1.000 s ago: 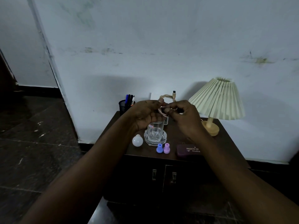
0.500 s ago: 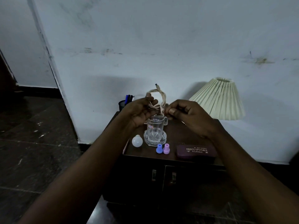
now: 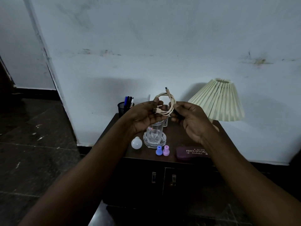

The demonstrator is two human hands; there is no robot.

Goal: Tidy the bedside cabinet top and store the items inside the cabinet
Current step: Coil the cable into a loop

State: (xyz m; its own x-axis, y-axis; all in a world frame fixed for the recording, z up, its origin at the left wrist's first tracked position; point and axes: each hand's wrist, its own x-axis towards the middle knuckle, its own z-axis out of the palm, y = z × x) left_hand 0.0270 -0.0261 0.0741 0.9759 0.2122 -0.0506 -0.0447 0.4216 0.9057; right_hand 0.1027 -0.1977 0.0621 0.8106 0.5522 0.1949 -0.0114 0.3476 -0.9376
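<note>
I note the left hand (image 3: 143, 116) and right hand (image 3: 192, 121) pinching the coiled cable (image 3: 170, 104) above the cabinet (image 3: 179, 137), over the glass (image 3: 154, 132). Risk: a loosened grip lets the coil spring open and strike the glass.

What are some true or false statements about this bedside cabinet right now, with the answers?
1. Both the left hand and the right hand hold the coiled cable. True.
2. The cabinet doors stand open. False: both are closed.
3. The glass stands on a clear dish. True.
4. The light bulb lies right of the spectacle case. False: it lies left of the glass; the case is at the front right.
</note>
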